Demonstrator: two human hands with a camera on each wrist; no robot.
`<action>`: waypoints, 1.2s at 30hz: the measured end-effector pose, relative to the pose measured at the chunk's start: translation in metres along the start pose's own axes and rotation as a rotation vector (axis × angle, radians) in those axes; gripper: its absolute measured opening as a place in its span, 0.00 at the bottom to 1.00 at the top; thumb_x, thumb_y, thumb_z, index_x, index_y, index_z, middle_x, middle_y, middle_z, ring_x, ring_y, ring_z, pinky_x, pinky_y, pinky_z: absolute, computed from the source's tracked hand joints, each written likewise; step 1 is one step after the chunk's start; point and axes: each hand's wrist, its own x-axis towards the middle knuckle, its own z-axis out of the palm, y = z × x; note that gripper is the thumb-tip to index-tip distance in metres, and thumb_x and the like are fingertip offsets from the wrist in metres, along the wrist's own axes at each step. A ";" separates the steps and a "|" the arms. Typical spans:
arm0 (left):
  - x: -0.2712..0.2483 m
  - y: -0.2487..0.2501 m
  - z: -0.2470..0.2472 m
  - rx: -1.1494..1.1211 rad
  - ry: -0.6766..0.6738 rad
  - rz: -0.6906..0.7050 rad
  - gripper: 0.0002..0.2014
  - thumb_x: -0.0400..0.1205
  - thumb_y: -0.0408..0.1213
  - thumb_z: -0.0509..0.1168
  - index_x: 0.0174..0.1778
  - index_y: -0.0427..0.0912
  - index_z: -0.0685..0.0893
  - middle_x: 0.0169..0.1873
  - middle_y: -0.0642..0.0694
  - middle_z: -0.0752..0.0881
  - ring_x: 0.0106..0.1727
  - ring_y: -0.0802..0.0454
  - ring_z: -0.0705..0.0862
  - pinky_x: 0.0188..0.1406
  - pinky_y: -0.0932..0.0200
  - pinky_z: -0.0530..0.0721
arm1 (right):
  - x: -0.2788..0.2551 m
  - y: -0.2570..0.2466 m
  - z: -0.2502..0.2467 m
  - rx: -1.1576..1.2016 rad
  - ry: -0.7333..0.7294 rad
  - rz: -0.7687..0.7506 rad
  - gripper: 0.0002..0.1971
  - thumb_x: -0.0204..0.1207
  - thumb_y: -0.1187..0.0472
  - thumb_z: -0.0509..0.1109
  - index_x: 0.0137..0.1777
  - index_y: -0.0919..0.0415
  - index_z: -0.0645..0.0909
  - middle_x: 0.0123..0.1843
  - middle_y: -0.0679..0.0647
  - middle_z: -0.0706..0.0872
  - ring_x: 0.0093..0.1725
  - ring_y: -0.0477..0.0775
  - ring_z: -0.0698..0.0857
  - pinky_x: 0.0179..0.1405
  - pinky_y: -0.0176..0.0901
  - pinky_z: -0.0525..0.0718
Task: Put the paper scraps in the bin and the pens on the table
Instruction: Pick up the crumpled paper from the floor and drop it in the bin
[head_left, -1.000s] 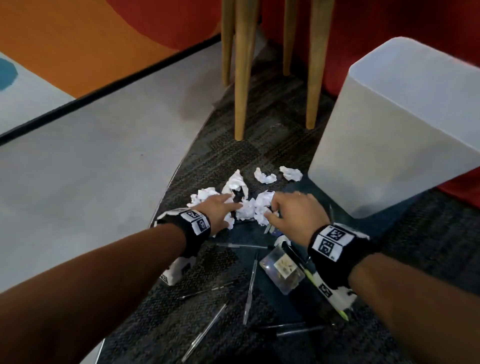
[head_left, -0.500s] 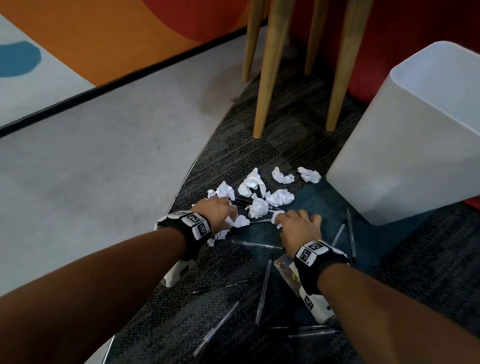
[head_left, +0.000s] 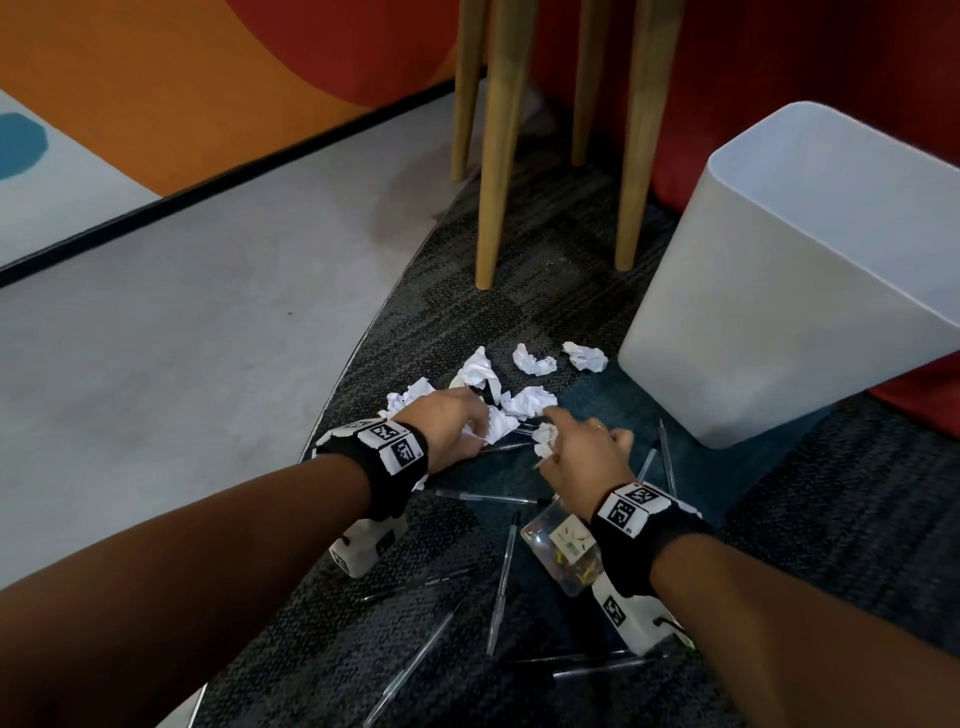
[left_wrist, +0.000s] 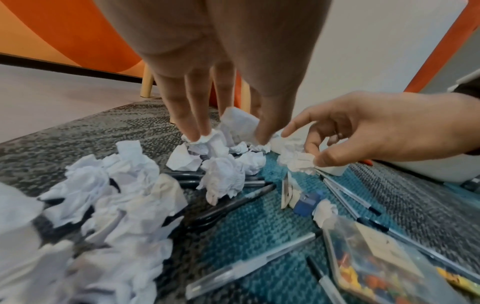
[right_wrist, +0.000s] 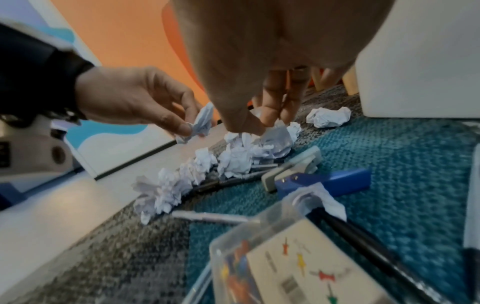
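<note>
Several crumpled white paper scraps (head_left: 530, 400) lie on the dark carpet, two more (head_left: 584, 357) nearer the white bin (head_left: 779, 312). My left hand (head_left: 475, 418) reaches into the pile and pinches a scrap (right_wrist: 203, 121) between thumb and fingers. Just right of it, my right hand (head_left: 550, 434) pinches a small scrap (left_wrist: 297, 162). Clear-barrelled pens (head_left: 501, 582) lie scattered on the carpet below and beside both wrists, some under the scraps.
Wooden table legs (head_left: 498, 156) stand behind the pile. A clear box of push pins (head_left: 563, 545) lies under my right wrist, with a small blue and white object (right_wrist: 324, 181) beside it. Grey floor (head_left: 208, 364) runs along the left.
Both hands stayed at the scrap pile. The left hand went back, then forward into it, now pinching a scrap. The right hand drew back slightly and holds a small scrap.
</note>
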 end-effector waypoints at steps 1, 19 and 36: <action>0.002 0.003 -0.002 -0.010 0.007 -0.005 0.06 0.77 0.38 0.69 0.49 0.44 0.85 0.57 0.46 0.84 0.58 0.48 0.82 0.51 0.63 0.73 | -0.001 0.002 -0.005 0.003 -0.018 0.008 0.27 0.76 0.58 0.69 0.75 0.48 0.71 0.56 0.48 0.85 0.64 0.54 0.77 0.61 0.52 0.61; 0.044 0.174 -0.163 -0.377 0.492 0.296 0.13 0.70 0.45 0.78 0.43 0.53 0.80 0.32 0.56 0.77 0.28 0.61 0.71 0.28 0.73 0.70 | -0.057 0.057 -0.266 0.244 0.965 -0.068 0.09 0.74 0.55 0.73 0.53 0.45 0.86 0.36 0.34 0.82 0.49 0.46 0.79 0.61 0.54 0.77; 0.108 0.278 -0.177 -0.159 0.466 0.304 0.07 0.77 0.40 0.72 0.50 0.54 0.86 0.47 0.55 0.84 0.40 0.58 0.80 0.43 0.65 0.77 | -0.062 0.107 -0.282 0.253 0.793 0.269 0.06 0.73 0.57 0.65 0.47 0.47 0.82 0.34 0.47 0.82 0.43 0.48 0.79 0.49 0.49 0.61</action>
